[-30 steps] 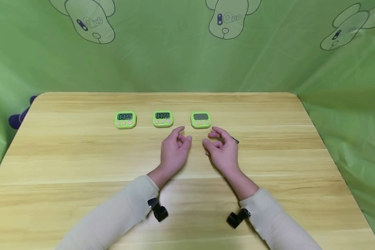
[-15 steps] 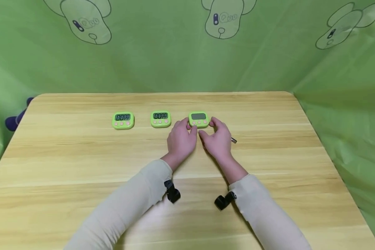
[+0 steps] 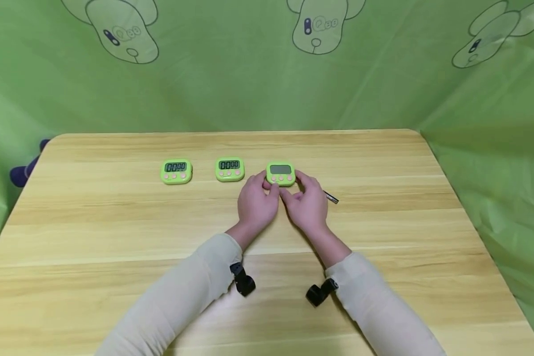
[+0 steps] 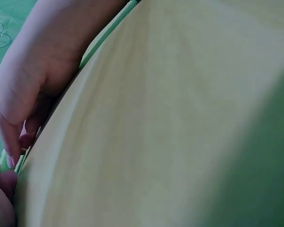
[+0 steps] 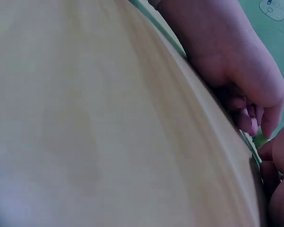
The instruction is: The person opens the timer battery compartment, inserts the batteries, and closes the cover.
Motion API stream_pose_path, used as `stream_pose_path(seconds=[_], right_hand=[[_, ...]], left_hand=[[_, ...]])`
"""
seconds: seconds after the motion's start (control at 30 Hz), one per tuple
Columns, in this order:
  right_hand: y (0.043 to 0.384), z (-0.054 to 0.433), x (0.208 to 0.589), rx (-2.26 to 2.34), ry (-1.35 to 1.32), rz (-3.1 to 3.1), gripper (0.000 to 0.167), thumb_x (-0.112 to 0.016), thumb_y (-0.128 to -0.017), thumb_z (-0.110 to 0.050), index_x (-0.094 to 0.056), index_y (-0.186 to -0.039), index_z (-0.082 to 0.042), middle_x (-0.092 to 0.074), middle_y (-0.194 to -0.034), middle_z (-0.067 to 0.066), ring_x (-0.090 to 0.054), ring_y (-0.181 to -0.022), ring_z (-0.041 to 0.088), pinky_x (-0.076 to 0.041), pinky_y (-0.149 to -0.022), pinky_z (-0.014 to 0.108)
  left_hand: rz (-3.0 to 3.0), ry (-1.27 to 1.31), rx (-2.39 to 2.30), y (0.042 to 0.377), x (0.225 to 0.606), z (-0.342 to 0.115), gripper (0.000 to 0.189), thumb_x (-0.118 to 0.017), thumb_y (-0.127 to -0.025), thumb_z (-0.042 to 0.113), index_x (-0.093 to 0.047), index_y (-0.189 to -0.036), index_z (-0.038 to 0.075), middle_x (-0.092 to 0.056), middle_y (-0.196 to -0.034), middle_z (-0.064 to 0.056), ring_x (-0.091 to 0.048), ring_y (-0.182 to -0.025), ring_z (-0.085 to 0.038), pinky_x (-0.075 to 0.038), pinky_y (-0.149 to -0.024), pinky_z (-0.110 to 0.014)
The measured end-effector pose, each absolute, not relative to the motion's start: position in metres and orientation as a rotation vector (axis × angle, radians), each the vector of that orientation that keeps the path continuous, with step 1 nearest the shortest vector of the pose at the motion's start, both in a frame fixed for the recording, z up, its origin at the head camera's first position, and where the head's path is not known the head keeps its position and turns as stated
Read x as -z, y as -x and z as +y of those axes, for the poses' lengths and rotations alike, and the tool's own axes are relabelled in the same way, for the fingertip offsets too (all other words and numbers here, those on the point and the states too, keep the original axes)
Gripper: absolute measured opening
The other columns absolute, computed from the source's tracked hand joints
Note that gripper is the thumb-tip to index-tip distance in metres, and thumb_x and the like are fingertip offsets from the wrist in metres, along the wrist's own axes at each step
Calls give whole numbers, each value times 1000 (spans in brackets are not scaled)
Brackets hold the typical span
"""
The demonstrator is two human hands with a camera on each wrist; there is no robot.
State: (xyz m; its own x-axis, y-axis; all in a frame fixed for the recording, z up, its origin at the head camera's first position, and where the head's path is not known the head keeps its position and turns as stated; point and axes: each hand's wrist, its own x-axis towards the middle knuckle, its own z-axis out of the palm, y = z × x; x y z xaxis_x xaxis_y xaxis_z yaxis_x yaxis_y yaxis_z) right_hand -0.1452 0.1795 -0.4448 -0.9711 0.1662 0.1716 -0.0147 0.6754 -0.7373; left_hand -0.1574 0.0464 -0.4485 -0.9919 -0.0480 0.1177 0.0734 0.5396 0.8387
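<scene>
A green digital timer [image 3: 281, 174] with a blank grey screen and pink buttons is between both hands in the head view. My left hand [image 3: 257, 201] grips its left side, thumb at the lower front edge. My right hand [image 3: 309, 203] holds the right side, fingers curled behind the corner and thumb near the bottom. Just left of it lies a second green timer [image 3: 229, 169] reading 00:00, and a third timer [image 3: 176, 171] further left shows the same digits. In both wrist views only a sliver of green shows between the fingertips.
A thin dark stick with white marking [image 3: 331, 198] lies on the table beyond my right hand, partly hidden by it. The wooden table [image 3: 93, 237] is bordered by green cloth [image 3: 231, 94] at the back and sides. A purple object [image 3: 21, 174] shows past the left edge.
Both hands have moved in to the rightmost timer from in front of it and closed on its sides. The timer has shifted slightly toward me; the other two stay in place.
</scene>
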Motion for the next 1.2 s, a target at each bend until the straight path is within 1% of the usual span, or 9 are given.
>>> stream_pose_path(seconds=[0.13,0.27,0.43,0.63,0.73,0.83,0.97,1.07,1.2], right_hand=[[139,179,447,-1311,100,-2554,48,-81,-86,-23,-66,-130,-7,-66,-116,10,-67,-71,17,-58,-64,27],[134,179,450,-1495,84,-2426,41,-81,-86,-16,-68,-123,-5,-69,-113,6,-70,-76,15,-60,-62,21],[129,176,451,-1668,7,-2312,40,-82,-83,-3,-67,-119,1,-69,-109,10,-72,-81,20,-62,-68,25],[123,175,450,-1773,-54,-2241,47,-84,-76,8,-65,-118,4,-66,-106,13,-70,-78,23,-62,-68,27],[119,176,449,-1791,-81,-2259,47,-84,-74,10,-66,-117,3,-63,-104,13,-69,-79,25,-62,-69,27],[116,177,447,-1813,-147,-2279,45,-82,-73,14,-68,-114,4,-60,-105,15,-69,-81,30,-62,-72,27],[112,177,444,-1826,-289,-2276,42,-79,-71,21,-68,-110,8,-60,-110,21,-69,-84,36,-62,-76,30],[109,174,435,-1826,-398,-2256,39,-77,-70,25,-69,-106,13,-60,-113,27,-68,-88,38,-62,-78,35],[107,173,427,-1834,-513,-2240,36,-74,-70,29,-68,-103,17,-61,-114,32,-68,-91,38,-62,-79,39]], left_hand=[[-2411,55,1675,151,452,43,42,-67,-90,9,-63,-130,-3,-58,-88,-1,-52,-68,-12,-47,-58,-24],[-2198,61,1861,144,454,36,40,-68,-86,-4,-66,-125,-4,-57,-93,-7,-54,-73,-12,-50,-60,-20],[-2048,21,1987,133,454,28,38,-67,-84,-10,-70,-122,-1,-58,-105,-12,-59,-83,-16,-55,-68,-21],[-2011,47,2020,119,455,21,37,-68,-83,-15,-70,-118,-3,-63,-103,-16,-62,-85,-26,-55,-66,-18],[-2011,70,2070,114,454,17,38,-68,-84,-15,-67,-121,-6,-60,-109,-23,-62,-89,-31,-53,-67,-15],[-2024,82,2122,111,453,13,36,-69,-86,-11,-65,-122,-9,-57,-111,-25,-60,-92,-32,-53,-72,-15],[-1994,127,2280,110,450,8,31,-64,-95,-2,-62,-126,-9,-61,-99,-19,-63,-83,-33,-60,-71,-27],[-1957,175,2432,110,448,4,34,-58,-101,4,-57,-133,-8,-62,-88,-16,-63,-70,-33,-62,-62,-36],[-2007,194,2486,111,446,-1,42,-59,-101,7,-51,-140,-5,-63,-85,-16,-63,-61,-27,-62,-57,-34]])
